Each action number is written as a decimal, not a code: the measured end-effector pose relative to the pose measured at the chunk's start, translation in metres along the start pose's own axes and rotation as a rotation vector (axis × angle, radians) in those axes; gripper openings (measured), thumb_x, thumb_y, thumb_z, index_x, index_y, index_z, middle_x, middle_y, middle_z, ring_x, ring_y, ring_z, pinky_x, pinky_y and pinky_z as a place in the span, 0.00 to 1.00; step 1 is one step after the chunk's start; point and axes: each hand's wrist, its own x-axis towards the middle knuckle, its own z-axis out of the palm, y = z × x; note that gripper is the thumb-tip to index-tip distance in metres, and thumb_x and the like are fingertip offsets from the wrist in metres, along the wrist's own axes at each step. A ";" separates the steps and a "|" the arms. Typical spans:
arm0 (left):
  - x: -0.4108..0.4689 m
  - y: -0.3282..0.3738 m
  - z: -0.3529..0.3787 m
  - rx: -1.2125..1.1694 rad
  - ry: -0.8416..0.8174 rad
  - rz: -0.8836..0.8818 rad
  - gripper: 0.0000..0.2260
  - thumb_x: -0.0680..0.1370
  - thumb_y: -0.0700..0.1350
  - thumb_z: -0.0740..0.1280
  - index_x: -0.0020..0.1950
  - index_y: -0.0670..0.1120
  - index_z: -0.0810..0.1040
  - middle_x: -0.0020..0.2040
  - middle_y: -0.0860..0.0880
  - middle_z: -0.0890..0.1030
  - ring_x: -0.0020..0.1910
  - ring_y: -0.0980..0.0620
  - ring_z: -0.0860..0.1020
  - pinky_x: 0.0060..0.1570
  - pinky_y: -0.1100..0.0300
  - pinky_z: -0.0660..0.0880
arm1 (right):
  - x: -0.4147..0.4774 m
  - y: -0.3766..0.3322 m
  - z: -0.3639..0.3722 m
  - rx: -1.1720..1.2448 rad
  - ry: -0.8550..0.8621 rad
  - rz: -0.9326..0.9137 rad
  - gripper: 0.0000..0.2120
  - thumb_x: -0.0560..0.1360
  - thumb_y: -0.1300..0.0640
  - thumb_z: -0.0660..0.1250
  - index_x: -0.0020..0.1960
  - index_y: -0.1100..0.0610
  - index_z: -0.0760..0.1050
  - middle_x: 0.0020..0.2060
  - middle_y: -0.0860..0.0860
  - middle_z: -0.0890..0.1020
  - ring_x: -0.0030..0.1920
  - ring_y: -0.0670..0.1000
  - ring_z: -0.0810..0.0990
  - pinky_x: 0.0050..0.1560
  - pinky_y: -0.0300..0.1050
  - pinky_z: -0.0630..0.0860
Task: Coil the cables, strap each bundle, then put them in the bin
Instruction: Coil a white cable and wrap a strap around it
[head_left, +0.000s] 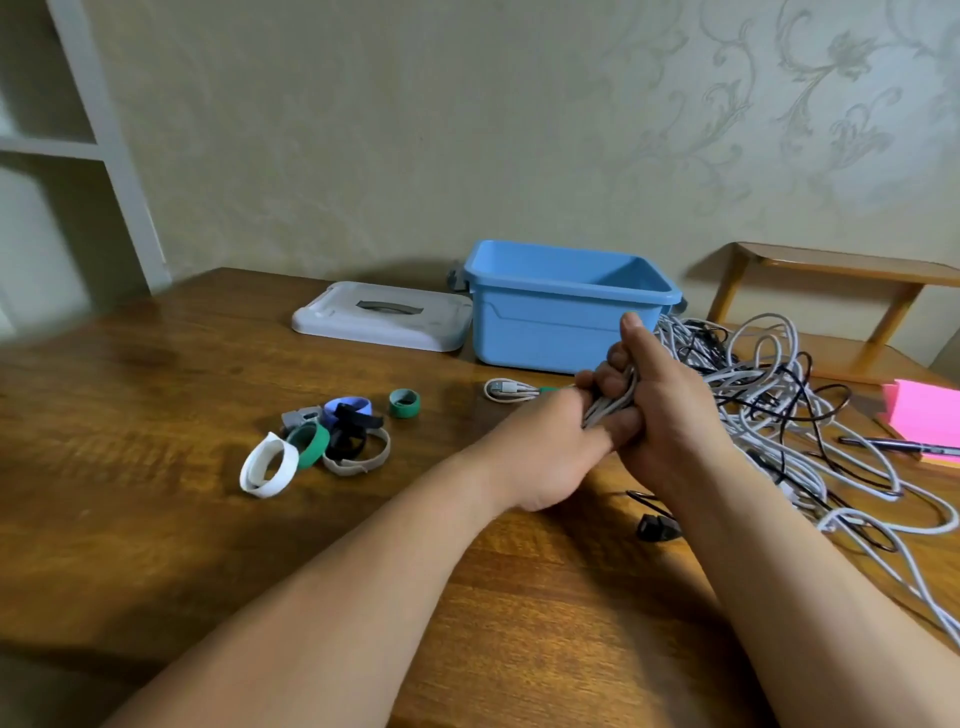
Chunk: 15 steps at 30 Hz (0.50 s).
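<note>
Loops of white cable (610, 402) sit gathered between our 2 hands, just in front of the blue bin (545, 332). Our right hand (670, 415) wraps its fingers round the loops, thumb raised straight up. Our left hand (550, 452) closes on the same loops from the other side, its knuckles against the right fingers. Both hands are over the wooden table (156, 467).

Just left of the hands, 1 strapped bundle (511, 388) of white cable lies on the table with a green band round it. The bin stands behind with its top open, and its grey lid (384, 317) lies flat just beside its left wall.

To our right spreads a tangle of cables (779, 395), white and black, running from the bin's right corner toward the near table edge. A black plug (657, 527) lies beside our right forearm.

To our left sits a heap of straps (332, 441) rolled into rings, with 1 white ring (269, 464) at its near edge and 1 green ring (404, 403) apart from it. Pink notes (924, 410) and a pen (893, 444) lie at the far right.
</note>
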 end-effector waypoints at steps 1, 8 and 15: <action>-0.001 -0.001 -0.001 0.075 0.031 0.011 0.12 0.86 0.59 0.63 0.60 0.53 0.79 0.47 0.56 0.83 0.47 0.56 0.81 0.47 0.55 0.76 | 0.001 0.001 -0.001 -0.026 0.000 -0.014 0.18 0.85 0.48 0.66 0.40 0.55 0.70 0.29 0.50 0.67 0.31 0.49 0.73 0.45 0.45 0.83; -0.009 -0.010 -0.003 0.237 0.123 0.000 0.15 0.88 0.60 0.57 0.61 0.52 0.78 0.51 0.49 0.84 0.49 0.47 0.81 0.52 0.42 0.80 | 0.000 0.009 0.010 -0.231 -0.001 -0.077 0.18 0.85 0.49 0.66 0.39 0.55 0.70 0.28 0.49 0.73 0.31 0.48 0.77 0.49 0.51 0.76; -0.017 -0.010 -0.025 -0.349 -0.042 -0.086 0.10 0.88 0.50 0.64 0.61 0.44 0.79 0.44 0.46 0.82 0.41 0.48 0.81 0.49 0.46 0.83 | 0.000 0.002 0.021 -0.574 -0.162 -0.136 0.22 0.84 0.41 0.65 0.39 0.56 0.71 0.35 0.61 0.75 0.29 0.60 0.74 0.27 0.48 0.71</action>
